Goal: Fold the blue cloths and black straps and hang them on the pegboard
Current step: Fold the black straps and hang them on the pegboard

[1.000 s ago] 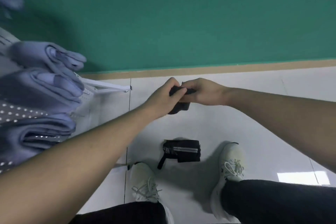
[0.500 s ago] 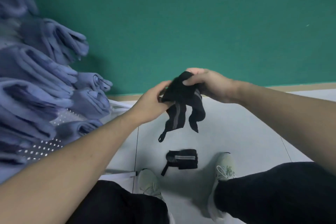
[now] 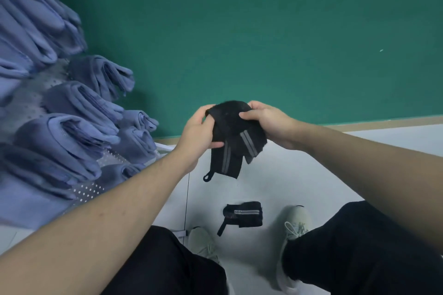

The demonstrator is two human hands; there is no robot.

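Head view: a black strap with grey stripes is held up in front of the green wall, above the pale floor. The left hand grips the strap's left edge, fingers curled over the top of the fabric and thumb pressed against its lower front. The right hand takes the strap's right upper edge, its grip pinching the cloth between thumb and curled fingers. The strap is bunched into a dark hump between the two hands; below them two striped flaps hang free, the longer one ending in a small loop at its lower left corner.

Directly below the held strap, a second black strap lies on the floor, folded into a compact block with a grey stripe along its top and a thin tail sticking out toward the lower left. It lies between the person's two pale shoes: the left shoe is just below-left of it, the right shoe just to its right. Dark trouser legs cover both knees.

Left of the held strap, folded blue cloths hang in rows on a white pegboard, whose dotted holes show between them.
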